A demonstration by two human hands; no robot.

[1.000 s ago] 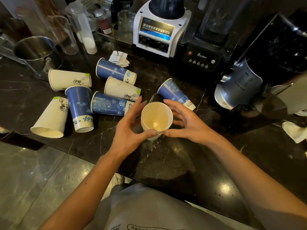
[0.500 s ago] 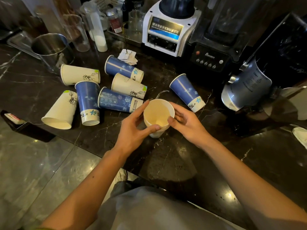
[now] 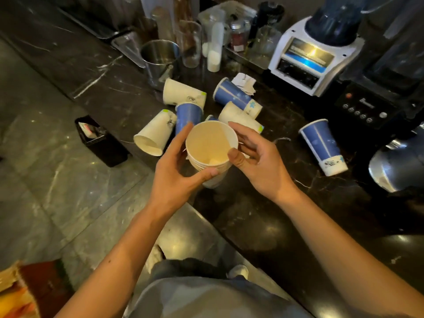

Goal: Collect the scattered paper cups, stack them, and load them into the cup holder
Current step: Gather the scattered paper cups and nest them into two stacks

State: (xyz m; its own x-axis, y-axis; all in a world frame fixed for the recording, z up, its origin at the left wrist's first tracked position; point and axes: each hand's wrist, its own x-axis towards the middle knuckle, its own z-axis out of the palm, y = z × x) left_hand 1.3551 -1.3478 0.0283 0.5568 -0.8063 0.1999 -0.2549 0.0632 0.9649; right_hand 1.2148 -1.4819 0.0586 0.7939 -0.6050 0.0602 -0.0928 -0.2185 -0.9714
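A stack of nested white paper cups [image 3: 210, 145] is upright, mouth up, lifted above the counter's front edge. My left hand [image 3: 176, 171] grips its left side, thumb under the rims. My right hand [image 3: 257, 161] holds the right rim with its thumb on the lip. Behind the stack several cups lie on their sides: a white cup [image 3: 152, 134], a blue cup [image 3: 188, 115], a white cup [image 3: 181, 91], a blue cup [image 3: 236, 96] and a white cup [image 3: 238, 117]. One blue cup [image 3: 321, 145] lies apart at the right. No cup holder is visible.
The black marble counter [image 3: 263, 214] carries a steel pitcher [image 3: 160, 58], glass jars, a white blender base [image 3: 307, 58], a black blender [image 3: 376, 97] and a metal jug [image 3: 399, 166] at the right edge. A black box [image 3: 101, 141] sits below the counter's left edge.
Both hands have raised the cup stack off the counter and toward me. My view has swung left, showing more floor and the black box.
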